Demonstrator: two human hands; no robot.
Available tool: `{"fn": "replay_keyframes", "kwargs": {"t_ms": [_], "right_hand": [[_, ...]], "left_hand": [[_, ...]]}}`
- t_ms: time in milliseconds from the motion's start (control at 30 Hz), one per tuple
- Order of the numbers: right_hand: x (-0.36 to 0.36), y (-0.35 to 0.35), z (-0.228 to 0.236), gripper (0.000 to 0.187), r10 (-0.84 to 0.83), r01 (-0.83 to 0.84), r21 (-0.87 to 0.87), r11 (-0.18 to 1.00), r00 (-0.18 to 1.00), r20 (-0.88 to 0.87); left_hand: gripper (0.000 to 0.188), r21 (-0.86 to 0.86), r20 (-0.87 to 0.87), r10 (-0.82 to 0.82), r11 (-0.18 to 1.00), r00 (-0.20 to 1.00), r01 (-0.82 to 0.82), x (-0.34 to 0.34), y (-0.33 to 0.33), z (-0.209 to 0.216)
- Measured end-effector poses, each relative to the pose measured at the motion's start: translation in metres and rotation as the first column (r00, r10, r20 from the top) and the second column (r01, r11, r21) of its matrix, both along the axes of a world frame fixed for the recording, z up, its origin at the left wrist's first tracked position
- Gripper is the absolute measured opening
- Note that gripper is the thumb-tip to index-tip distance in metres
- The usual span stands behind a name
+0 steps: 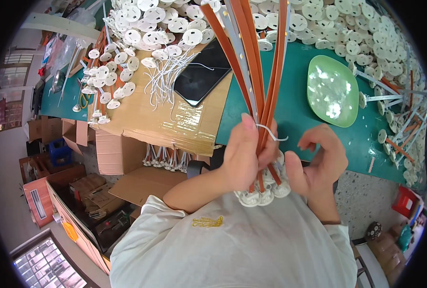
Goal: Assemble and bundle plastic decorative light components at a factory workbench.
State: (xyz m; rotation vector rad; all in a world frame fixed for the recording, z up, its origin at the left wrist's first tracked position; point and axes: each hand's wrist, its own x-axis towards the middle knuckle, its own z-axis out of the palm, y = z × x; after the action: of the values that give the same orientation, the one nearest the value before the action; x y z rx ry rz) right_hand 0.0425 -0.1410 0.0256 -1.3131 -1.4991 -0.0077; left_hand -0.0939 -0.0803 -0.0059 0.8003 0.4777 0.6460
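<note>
My left hand [242, 156] is closed around a bundle of LED strips [253, 62], orange-brown on one side and pale with small yellow dots on the other. The strips stand upright and fan apart at the top. Round white end caps [264, 196] cluster at their lower end, close to my shirt. A white twist tie [277, 138] goes round the bundle just above my grip, one end sticking out to the right. Beside it, my right hand [324, 161] is open and holds nothing; its fingers are bent and apart from the thumb.
Many strips with white discs [175, 26] are heaped along the table's far side and right. Loose white ties [163, 79] lie by a black phone [204, 72] on cardboard [151, 122]. A green plate [332, 91] rests on the green tabletop [290, 101]. Below stands an open carton [146, 185] with strips inside.
</note>
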Motion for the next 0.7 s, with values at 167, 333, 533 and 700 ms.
{"fn": "replay_keyframes", "kwargs": {"t_ms": [167,333,533,700], "right_hand": [[0.006,0.006,0.001,0.016,0.055,-0.037,-0.324,0.945,0.997,0.046],[0.017,0.015,0.007,0.011,0.138,-0.115,-0.29,0.95,0.989,0.058],[0.006,0.017,-0.006,0.006,0.245,-0.238,-0.215,0.947,0.97,0.005],[0.004,0.021,-0.011,0.005,0.275,-0.301,-0.181,0.936,0.949,-0.155]], "left_hand": [[0.046,0.108,0.089,-0.068,0.992,0.994,0.059,0.003,0.013,0.01],[0.052,0.113,0.074,-0.037,0.993,0.997,0.028,0.002,0.01,0.008],[0.05,0.118,0.067,-0.047,0.992,0.997,0.038,0.001,0.014,0.008],[0.046,0.144,0.042,-0.001,0.99,0.999,-0.005,0.001,0.013,0.007]]}}
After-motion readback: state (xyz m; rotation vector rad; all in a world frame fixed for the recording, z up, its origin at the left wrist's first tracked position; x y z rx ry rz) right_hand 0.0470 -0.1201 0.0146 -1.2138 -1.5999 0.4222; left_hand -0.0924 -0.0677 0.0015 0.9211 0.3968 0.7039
